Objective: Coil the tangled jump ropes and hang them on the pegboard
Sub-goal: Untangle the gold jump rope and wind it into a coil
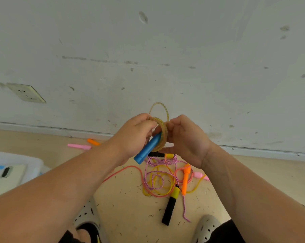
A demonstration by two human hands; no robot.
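My left hand [136,135] grips a blue handle [147,149] together with a small coil of yellow speckled rope [161,132]. My right hand [185,139] pinches the same coil from the right, and one loop of it [158,109] stands up above both hands. Below on the floor lies a tangle of ropes [160,178]: a pink-and-white cord, a yellow one and a salmon one. In the tangle are a black-and-yellow handle [171,206], an orange handle [185,179] and a pink handle [199,175]. No pegboard is in view.
A scuffed white wall [148,58] with a socket [26,92] stands close ahead. A pink handle [79,146] and an orange handle [93,142] lie by the skirting. A white bin [13,171] sits at the left. My perforated shoes [207,228] are at the bottom.
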